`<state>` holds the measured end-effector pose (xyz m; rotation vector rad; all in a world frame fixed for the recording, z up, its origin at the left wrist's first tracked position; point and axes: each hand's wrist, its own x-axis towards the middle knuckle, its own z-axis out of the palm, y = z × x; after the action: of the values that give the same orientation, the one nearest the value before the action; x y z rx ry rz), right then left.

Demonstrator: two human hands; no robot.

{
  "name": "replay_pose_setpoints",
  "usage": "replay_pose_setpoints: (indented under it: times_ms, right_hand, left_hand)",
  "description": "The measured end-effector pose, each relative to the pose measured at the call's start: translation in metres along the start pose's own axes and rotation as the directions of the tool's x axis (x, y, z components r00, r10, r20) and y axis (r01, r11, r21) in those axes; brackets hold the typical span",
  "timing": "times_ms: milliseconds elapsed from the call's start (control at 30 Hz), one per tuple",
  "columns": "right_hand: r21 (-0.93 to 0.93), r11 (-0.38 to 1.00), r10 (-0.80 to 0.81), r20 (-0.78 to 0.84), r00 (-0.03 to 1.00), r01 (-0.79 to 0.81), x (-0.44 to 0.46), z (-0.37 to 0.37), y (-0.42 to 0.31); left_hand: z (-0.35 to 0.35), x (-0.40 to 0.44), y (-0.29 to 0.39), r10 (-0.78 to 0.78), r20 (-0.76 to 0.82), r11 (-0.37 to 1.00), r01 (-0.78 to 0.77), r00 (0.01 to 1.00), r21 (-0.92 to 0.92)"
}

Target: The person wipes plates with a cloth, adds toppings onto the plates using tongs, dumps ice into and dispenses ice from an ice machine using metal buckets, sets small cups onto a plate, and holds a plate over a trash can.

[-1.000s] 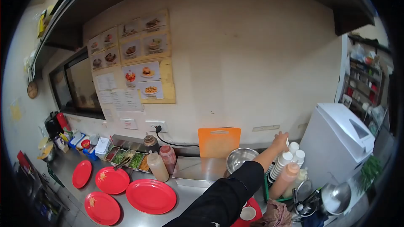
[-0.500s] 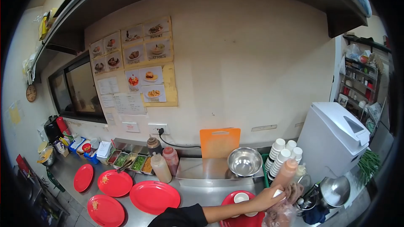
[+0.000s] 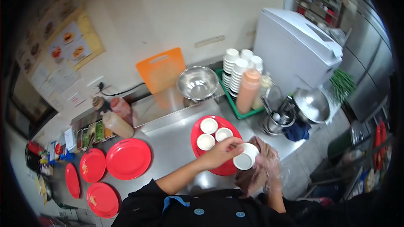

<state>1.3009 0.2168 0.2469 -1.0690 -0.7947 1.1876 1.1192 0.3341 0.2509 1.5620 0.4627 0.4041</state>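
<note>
My left hand [image 3: 222,154] pinches the rim of a white paper cup [image 3: 245,157], its opening facing up, over the right edge of a red plate [image 3: 197,132]. Three more white cups, one of them [image 3: 205,142] at the left, stand upright on that plate. Close to the right side of the held cup is my right hand [image 3: 269,169], in a clear plastic glove and closed on a brown cloth [image 3: 254,176]. Stacks of white cups [image 3: 238,73] stand in a green tray [image 3: 244,116] with an orange sauce bottle [image 3: 248,91].
Red plates [image 3: 128,159] lie at the left, some with shredded food. Sauce bottles [image 3: 118,124] and topping containers [image 3: 99,130] are behind them. A steel bowl [image 3: 197,83] sits near an orange board [image 3: 160,69]. Utensils [image 3: 278,117] and another bowl [image 3: 311,105] are at the right.
My left hand has come back from the cup stacks with a white cup, now beside the cloth over the red plate. The view has tilted down and turned, bringing my right hand into sight.
</note>
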Motion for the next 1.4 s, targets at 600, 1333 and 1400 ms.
replay_pose_setpoints:
  times_ms: [600,1333,1400]
  right_hand:
    - [0.002,0.991,-0.121,-0.401,0.908,0.133,-0.001,-0.008,0.015]
    - [0.134,0.980,-0.121,-0.194,0.974,0.148,0.018,-0.007,0.014]
    - [0.051,0.984,-0.157,-0.202,0.967,0.171,0.019,0.008,0.003]
  left_hand:
    - [-0.047,0.059,-0.034,0.563,-0.033,0.448,-0.271,0.826,0.852]
    - [-0.152,0.211,0.092,0.643,-0.153,0.485,-0.244,0.750,0.840]
    - [-0.113,0.161,0.073,0.328,-0.316,0.767,-0.056,0.890,0.639]
